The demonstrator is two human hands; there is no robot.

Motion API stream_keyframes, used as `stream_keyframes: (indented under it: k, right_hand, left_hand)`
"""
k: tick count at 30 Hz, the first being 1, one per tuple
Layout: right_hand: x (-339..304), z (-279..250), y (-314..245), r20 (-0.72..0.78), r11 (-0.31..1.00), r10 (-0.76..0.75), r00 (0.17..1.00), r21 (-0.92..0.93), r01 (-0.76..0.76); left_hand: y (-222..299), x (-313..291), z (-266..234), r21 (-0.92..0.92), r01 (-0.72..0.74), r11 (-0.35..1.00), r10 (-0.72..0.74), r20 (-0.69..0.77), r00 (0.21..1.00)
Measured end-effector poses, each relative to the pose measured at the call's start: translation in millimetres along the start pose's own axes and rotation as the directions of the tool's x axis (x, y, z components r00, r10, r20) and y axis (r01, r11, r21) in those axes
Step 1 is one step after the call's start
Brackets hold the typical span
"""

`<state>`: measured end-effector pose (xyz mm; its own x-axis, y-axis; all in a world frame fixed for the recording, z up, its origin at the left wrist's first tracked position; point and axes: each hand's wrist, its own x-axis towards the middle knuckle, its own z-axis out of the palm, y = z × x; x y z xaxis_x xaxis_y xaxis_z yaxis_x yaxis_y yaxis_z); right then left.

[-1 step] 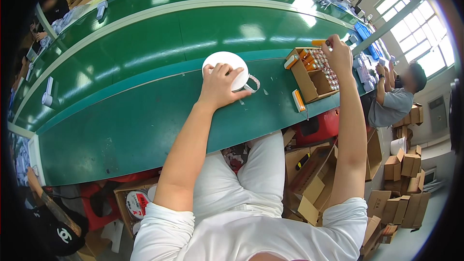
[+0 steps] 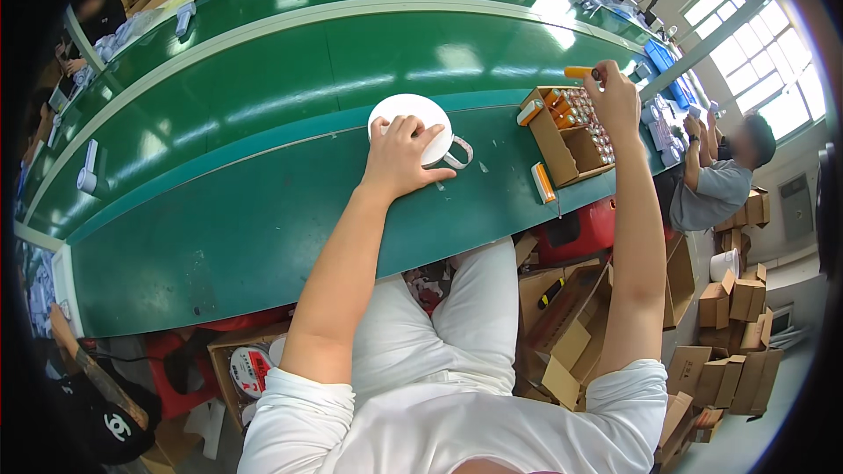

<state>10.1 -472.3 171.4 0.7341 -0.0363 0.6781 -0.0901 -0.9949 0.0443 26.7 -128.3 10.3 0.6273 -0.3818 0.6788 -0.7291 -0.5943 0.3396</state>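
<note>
The white disc-shaped unit lay on the near green bench, ahead of the seated person, its flat round face turned upward. A white looped band projected from its right side. The left hand was partly open: its bent fingers were spread over the near part of the face, and the thumb extended to the right, apart from them. Whether any finger gripped the rim could not be determined from where I stood.

The right hand was raised to the right of the unit, its fingertips closed on an orange cylinder with a dark end. Just below this hand stood an open cardboard box, partly filled with rows of silver-ended cylinders. One orange-and-white piece was positioned at the box's left corner; a second orange-and-white piece lay on the bench just beside the box.

A red stool stood under the bench edge. Farther right, a co-worker in a grey shirt sat near a blue tray.
</note>
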Motion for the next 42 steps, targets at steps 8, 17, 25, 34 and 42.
stream_keyframes:
  k: [8, 17, 25, 34, 42]
  right_hand:
    - [-38.0, -2.6, -105.5, 0.493, 0.925, -0.125, 0.861, 0.372, -0.079]
    - [-76.4, 44.6, -170.9, 0.576, 0.901, -0.089, 0.813, 0.394, -0.180]
    - [-90.6, 54.6, -196.4, 0.705, 0.919, -0.042, 0.708, 0.305, -0.249]
    - [-86.4, 119.0, -219.1, 0.531, -0.087, 0.090, 0.843, 0.847, -0.524]
    - [-95.5, 105.2, -213.7, 0.635, -0.569, -0.047, 0.771, 0.617, -0.543]
  left_hand:
    - [-13.2, -5.0, 9.0, 0.236, 0.181, 0.955, -0.178, -0.034, 0.983]
    - [-21.9, -0.9, 7.2, 0.221, 0.387, 0.895, -0.274, -0.410, 0.870]
    - [-23.3, -1.1, -0.5, 0.040, 0.329, 0.944, -0.265, -0.502, 0.823]
    - [-20.4, -4.6, -1.2, -0.032, 0.251, 0.967, -0.241, -0.420, 0.875]
    - [-18.8, -6.7, -2.6, 0.075, 0.225, 0.972, -0.207, -0.195, 0.959]
